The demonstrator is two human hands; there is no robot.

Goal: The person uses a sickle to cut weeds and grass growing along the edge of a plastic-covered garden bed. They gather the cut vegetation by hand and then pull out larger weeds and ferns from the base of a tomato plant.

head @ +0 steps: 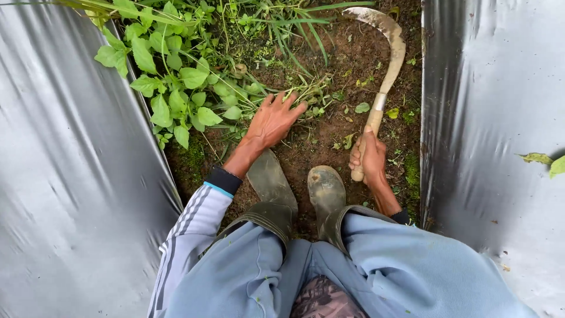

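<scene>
Right hand is wrapped tight round the pale wooden handle of a sickle, low near the butt end. Fist fully closed, thumb up along the wood.

The sickle lies over bare soil on the right side of the furrow, with the curved blade arcing far and left; its tip sits at the far edge of view. The blade looks rusty and mud-smeared. A metal ferrule joins blade and handle just beyond the fist.

Handling, my read: rigid tool, light to moderate weight, blade-heavy, so a hold near the butt gives swing reach but less tip control. The wood looks dry but dirty, so slip risk is low to moderate. The inner edge is the sharp side; keep fingers behind the ferrule.

Left hand is open, fingers spread and pressed down on a bunch of grass stems at the foot of the weeds. It is not closed on anything; it pins or gathers the stems flat against the soil.

The weeds are soft, leafy and limp, with thin wiry stems. They will bend rather than snap, so the place to grab is low at the stem base, not the leaves.

Both rubber boots stand near, between the hands. Silver plastic mulch sheet flanks the furrow left and right; it is thin and would tear easily under the blade. The blade is well apart from the left hand.
</scene>
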